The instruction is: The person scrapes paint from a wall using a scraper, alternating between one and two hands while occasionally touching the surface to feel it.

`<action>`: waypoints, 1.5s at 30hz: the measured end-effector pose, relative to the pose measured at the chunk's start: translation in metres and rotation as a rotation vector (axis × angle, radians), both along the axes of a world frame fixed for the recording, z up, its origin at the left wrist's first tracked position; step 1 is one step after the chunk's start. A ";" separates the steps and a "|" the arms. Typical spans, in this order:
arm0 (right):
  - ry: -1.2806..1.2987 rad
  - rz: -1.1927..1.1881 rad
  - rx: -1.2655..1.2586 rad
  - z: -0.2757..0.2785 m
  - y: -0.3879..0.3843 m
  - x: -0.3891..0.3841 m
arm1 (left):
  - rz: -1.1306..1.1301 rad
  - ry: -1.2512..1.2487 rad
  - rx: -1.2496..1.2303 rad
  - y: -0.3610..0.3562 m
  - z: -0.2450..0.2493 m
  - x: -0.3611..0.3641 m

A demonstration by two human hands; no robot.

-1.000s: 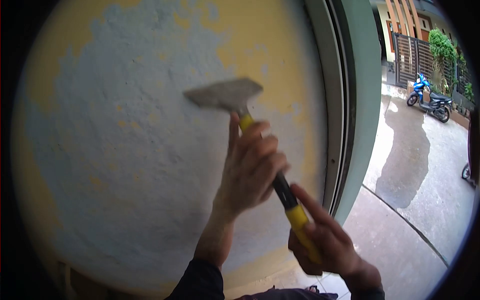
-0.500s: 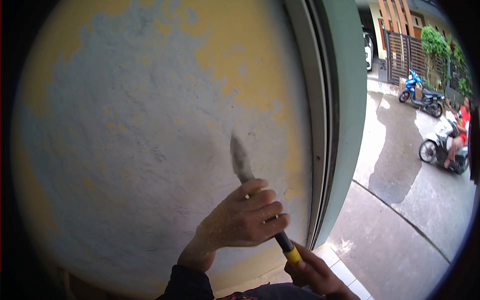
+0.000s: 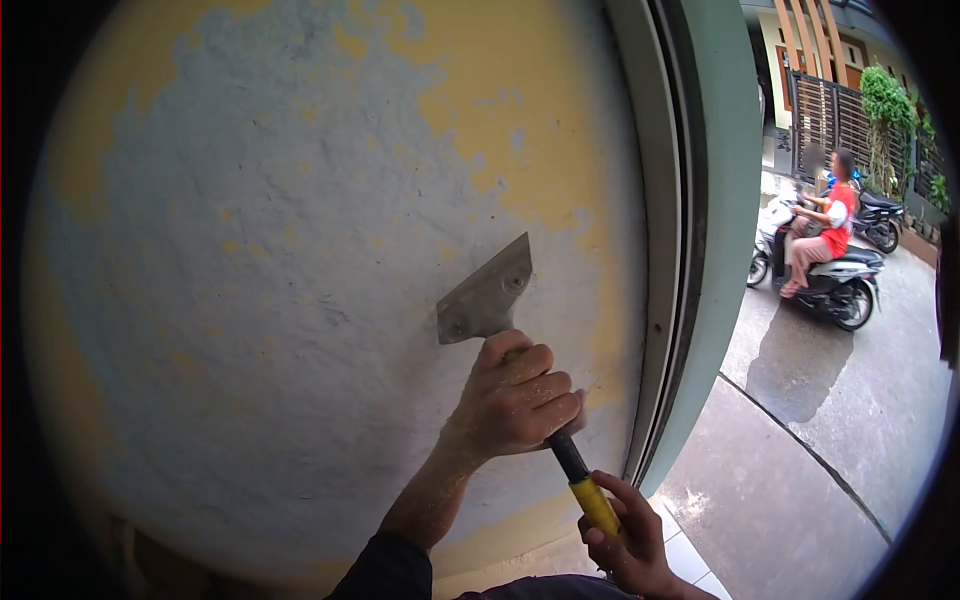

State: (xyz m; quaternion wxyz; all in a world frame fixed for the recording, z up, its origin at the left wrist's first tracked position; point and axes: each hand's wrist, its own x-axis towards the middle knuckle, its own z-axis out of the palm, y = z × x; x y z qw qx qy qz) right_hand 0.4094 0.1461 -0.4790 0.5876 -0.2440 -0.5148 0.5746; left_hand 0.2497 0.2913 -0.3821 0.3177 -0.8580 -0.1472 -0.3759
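A long-handled scraper (image 3: 490, 295) with a wide metal blade lies against or just off the wall (image 3: 300, 300), whose yellow paint is partly gone and shows grey. Dusty and closed, my left hand (image 3: 520, 395) wraps round the upper handle just below the blade. My right hand (image 3: 630, 545) holds the yellow lower end of the handle, thumb and fingers around it. Whether the blade edge touches the wall cannot be made out.
A green-grey door frame (image 3: 730, 200) edges the wall on the right. Outside, people ride a white motorbike (image 3: 840, 285) on the paved ground (image 3: 800, 480); another motorbike (image 3: 880, 220) stands behind. White floor tiles (image 3: 685, 560) show below.
The scraper blade has turned from edge-on to showing its broad face. My left hand has risen slightly and to the right. The ridden motorbike has moved left in the view.
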 end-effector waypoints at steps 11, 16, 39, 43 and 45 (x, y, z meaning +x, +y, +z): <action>-0.027 0.018 -0.002 0.004 0.015 0.003 | 0.022 0.011 0.083 0.010 0.023 0.002; -0.103 0.076 0.003 0.032 0.000 0.008 | -0.065 -0.065 0.098 0.005 0.029 0.004; 0.029 0.203 0.051 0.042 0.006 -0.010 | -0.025 0.069 0.072 0.005 0.056 -0.004; -0.062 0.154 0.033 0.035 0.004 -0.013 | -0.010 0.073 0.055 -0.001 0.047 -0.006; -0.067 0.122 0.085 0.037 0.009 -0.019 | -0.015 0.090 0.064 0.004 0.059 -0.009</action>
